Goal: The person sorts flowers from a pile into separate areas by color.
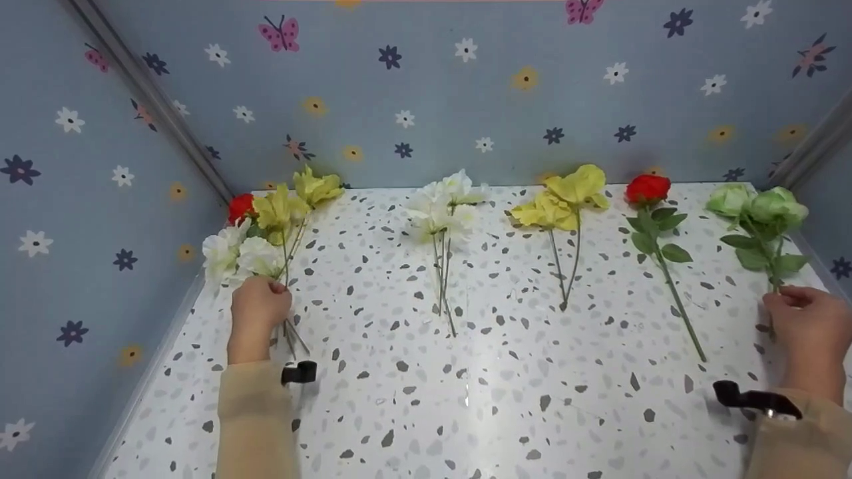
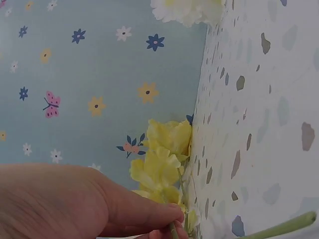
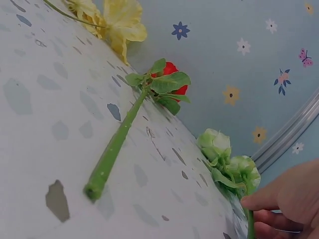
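Blue flower-printed walls [image 1: 426, 86] stand round a speckled counter [image 1: 399, 412], where loose white flowers [image 1: 439, 207] lie near the back. Well left of these white flowers, the left hand [image 1: 259, 309] pinches a thin stem [image 2: 173, 230] below yellow blooms [image 1: 279, 209], though exactly which bloom it carries is hard to tell. Far right of them, beyond a yellow pair [image 1: 578, 187] and a red rose [image 1: 647, 191], the right hand [image 1: 813, 326] narrowly grips the green flowers [image 1: 775, 211] by the stem.

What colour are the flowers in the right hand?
Pale green flowers, clearest in the head view.
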